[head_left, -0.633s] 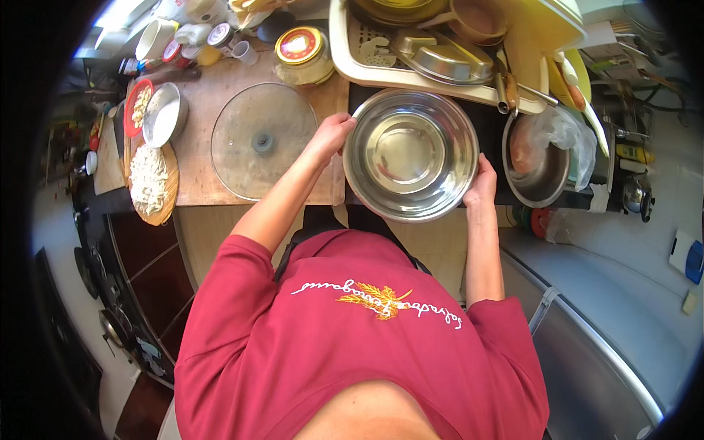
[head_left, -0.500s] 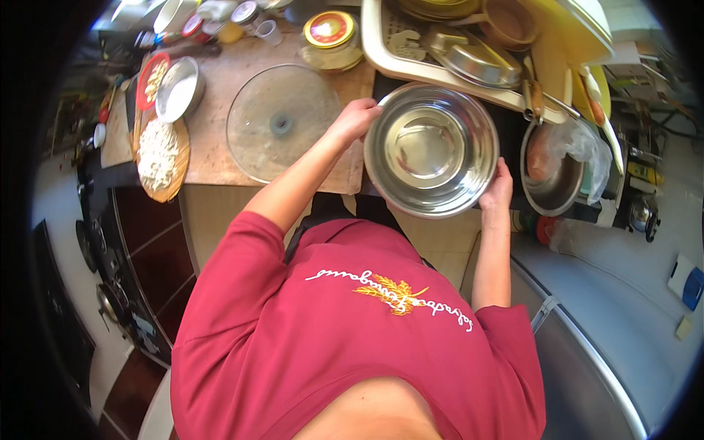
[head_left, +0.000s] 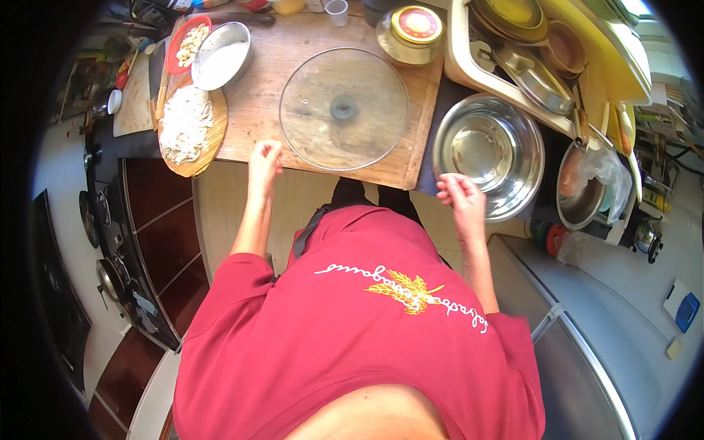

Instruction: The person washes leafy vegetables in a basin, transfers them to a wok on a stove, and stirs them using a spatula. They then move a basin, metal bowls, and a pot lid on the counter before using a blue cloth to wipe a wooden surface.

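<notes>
A large steel mixing bowl (head_left: pixel 524 161) rests on the dark counter, right of a wooden board. My right hand (head_left: pixel 463 196) is over its near left rim, fingers loosely bent and apart, gripping nothing; whether they touch the rim I cannot tell. Off to the left, my left hand (head_left: pixel 264 163) hovers by the board's front edge, its fingers curled in with nothing seen in them. Between the hands, a round glass lid (head_left: pixel 315 121) lies flat on the board. Nearest the left hand on its other side is a wooden paddle board (head_left: pixel 211 147) heaped with sliced white food (head_left: pixel 185 121).
A steel bowl of white powder (head_left: pixel 224 55) and a red basket (head_left: pixel 174 53) of pale pieces stand at far left. A lidded jar (head_left: pixel 411 37) is behind the glass lid. Far right are a cream dish rack (head_left: pixel 460 51) and a steel pot (head_left: pixel 579 209) holding a plastic bag.
Both hands have let go of the mixing bowl, which now sits on the counter. My left hand has swung left past the glass lid. The whole view has shifted.
</notes>
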Motion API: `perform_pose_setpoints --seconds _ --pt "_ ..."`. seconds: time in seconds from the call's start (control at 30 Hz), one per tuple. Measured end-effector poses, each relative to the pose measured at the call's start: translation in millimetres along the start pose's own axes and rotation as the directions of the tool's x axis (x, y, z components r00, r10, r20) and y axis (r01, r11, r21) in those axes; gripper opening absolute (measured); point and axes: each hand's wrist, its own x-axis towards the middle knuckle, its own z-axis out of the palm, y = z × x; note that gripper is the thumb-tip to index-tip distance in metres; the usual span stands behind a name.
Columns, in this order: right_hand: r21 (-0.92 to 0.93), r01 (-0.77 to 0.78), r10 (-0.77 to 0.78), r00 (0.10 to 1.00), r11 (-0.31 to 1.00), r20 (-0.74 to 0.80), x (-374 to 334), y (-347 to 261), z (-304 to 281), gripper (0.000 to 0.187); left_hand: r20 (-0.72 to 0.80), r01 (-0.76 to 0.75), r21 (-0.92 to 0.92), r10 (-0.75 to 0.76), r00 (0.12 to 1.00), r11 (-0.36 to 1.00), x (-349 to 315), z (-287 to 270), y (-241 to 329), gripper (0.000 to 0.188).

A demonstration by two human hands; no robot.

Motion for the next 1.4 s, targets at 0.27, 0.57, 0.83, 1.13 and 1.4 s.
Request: perform_pose_setpoints --seconds 0.27,0.57,0.83,1.13,1.4 --pt "-0.027 -0.117 0.119 0.982 0.993 0.145 9.9 31.4 80.2 0.022 0.398 0.337 -0.348 -0.188 0.898 0.875 9.3 18.5 -28.5 0.016" --pt "0.251 -0.310 0.296 0.951 0.917 0.090 4.3 51.1 101.4 0.021 0.571 0.384 -0.350 -0.130 0.811 0.854 9.8 -1.6 -7.6 0.015" --pt "0.798 -0.284 -0.019 0.938 0.532 0.347 0.3 -7.6 121.5 0.042 0.854 0.481 -0.133 -0.146 0.500 0.867 -52.1 9.1 68.4 0.035" --pt "0.696 0.165 -0.107 0.986 0.699 -0.125 -58.4 -30.0 6.8 0.036 0.939 0.095 0.202 -0.220 0.266 0.975 -67.6 109.5 53.2 0.052" --pt "-0.917 0.066 -0.677 0.695 0.393 -0.240 -36.1 -47.3 -66.6 0.023 0.799 0.235 0.244 -0.333 0.502 0.941 -35.8 69.2 10.9 0.033"
